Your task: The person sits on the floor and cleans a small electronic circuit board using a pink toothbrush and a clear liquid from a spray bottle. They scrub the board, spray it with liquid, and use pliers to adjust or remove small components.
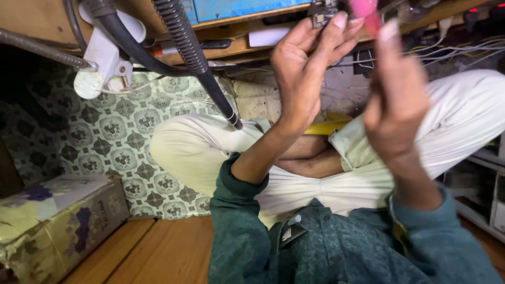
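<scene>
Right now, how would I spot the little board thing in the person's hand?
Start at the wooden shelf along the top, under the blue panel. Just below it, the left hand is raised, fingertips pinching a tiny dark circuit board. It is flat with small metal dots, unlike the pink tool in the right hand.

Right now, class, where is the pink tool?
In the head view, top right of centre: the pink tool is pinched by the right hand, beside the left hand holding a small circuit board.

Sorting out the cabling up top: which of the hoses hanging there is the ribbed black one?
The ribbed black corrugated hose, running diagonally down to the knee; the smooth black hose curves left of it, and the grey metal conduit lies far left.
</scene>
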